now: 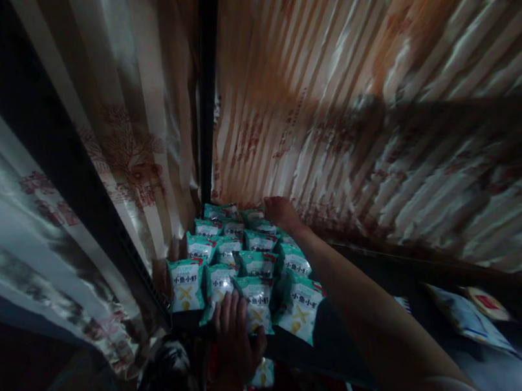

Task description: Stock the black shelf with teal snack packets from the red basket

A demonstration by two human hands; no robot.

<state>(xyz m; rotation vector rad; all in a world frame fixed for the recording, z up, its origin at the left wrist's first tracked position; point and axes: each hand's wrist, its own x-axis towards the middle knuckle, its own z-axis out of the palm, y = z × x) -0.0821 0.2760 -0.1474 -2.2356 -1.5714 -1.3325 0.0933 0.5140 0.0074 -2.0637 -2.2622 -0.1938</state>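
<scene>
Several small teal-and-white snack packets [246, 260] with printed characters lie packed in rows on a dark shelf [333, 348]. My left hand [236, 339] rests at the near edge of the pile, fingers stretched up and spread against the front packets. At the far end of the rows my right hand [282, 213] presses on the back packets. Its fingers are curled down among them and mostly hidden. My right forearm [357, 312] runs along the right side of the pile.
Rows of striped cream-and-orange packets [375, 106] hang close overhead and to the left. A dark upright post [208, 86] divides them. More packets [480, 316] lie on a lower surface at the right. The scene is dim.
</scene>
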